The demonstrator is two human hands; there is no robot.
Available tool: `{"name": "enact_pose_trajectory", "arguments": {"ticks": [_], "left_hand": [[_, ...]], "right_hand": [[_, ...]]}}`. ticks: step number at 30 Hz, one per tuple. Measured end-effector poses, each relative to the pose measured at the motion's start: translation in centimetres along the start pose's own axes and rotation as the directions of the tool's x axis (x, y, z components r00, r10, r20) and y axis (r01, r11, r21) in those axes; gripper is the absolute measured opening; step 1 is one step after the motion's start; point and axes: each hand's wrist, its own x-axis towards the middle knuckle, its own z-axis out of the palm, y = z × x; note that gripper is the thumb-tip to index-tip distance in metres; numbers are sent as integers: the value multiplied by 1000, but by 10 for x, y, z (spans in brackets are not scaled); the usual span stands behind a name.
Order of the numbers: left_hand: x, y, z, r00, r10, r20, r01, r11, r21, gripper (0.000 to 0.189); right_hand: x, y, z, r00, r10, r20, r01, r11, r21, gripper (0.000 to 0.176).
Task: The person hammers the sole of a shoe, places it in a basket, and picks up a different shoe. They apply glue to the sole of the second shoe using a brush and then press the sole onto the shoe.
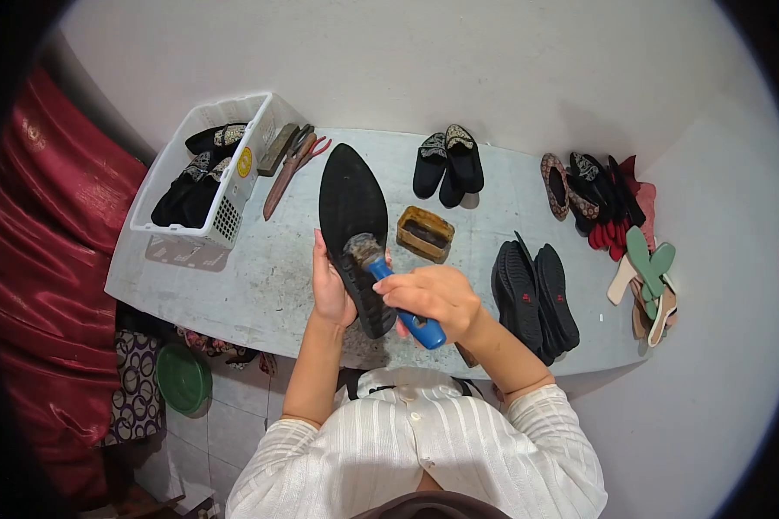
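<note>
My left hand (331, 290) grips a black shoe sole (351, 190) with a pointed toe by its sides, toe pointing away from me. Ribbing shows toward its heel end; whether an upper is attached beneath is hidden. In my right hand (433, 300) is a brush (424, 330) with a blue handle, its worn bristles touching the middle of the sole's face. Just beyond that hand stands a small yellow-brown container (441, 249) with dark contents.
A white basket (208, 232) of black shoes stands at left, beside pincers (290, 169) with red handles. Black shoes (428, 173) sit at the back. Stacked black soles (517, 290), patterned shoes (556, 186) and green and beige insoles (639, 255) lie at right. A green basin (183, 381) is below.
</note>
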Motion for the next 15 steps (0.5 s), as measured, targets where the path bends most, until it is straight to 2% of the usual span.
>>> {"name": "enact_pose_trajectory", "arguments": {"ticks": [2, 3, 5, 7, 8, 9, 10, 11, 13, 15], "left_hand": [[2, -3, 3, 973, 52, -223, -65, 996, -54, 68], [1, -1, 4, 974, 53, -221, -67, 996, -54, 68], [0, 3, 3, 991, 75, -113, -80, 996, -43, 68], [2, 1, -5, 997, 52, -57, -54, 998, -25, 69], [2, 0, -8, 1000, 26, -4, -26, 1000, -5, 69], [2, 0, -7, 1000, 25, -4, -25, 1000, -3, 69], [1, 2, -3, 1000, 17, 4, -17, 1000, -17, 70], [1, 4, -1, 1000, 9, 13, -8, 1000, -30, 70], [-1, 4, 0, 1000, 18, 5, -18, 999, -38, 72], [-2, 5, -1, 996, 70, -58, -73, 996, -50, 71]], "right_hand": [[0, 6, 0, 1000, -7, -25, 5, 999, -53, 30], [0, 8, -1, 1000, -9, -24, 7, 999, -54, 30], [1, 9, -4, 996, 0, -85, -9, 993, -115, 29], [0, 5, -2, 996, -4, -94, -4, 996, -84, 30], [2, 2, 2, 996, -8, -83, 10, 1000, 21, 30], [3, -2, 5, 997, -13, -74, 23, 992, 124, 30], [2, -4, 6, 1000, 11, -22, -9, 996, 91, 30], [1, -3, 5, 1000, 12, -24, -10, 996, 88, 30], [-2, 5, 1, 1000, -7, -22, 6, 1000, -27, 31], [-5, 17, -6, 991, 90, -104, -85, 995, 46, 32]]}}
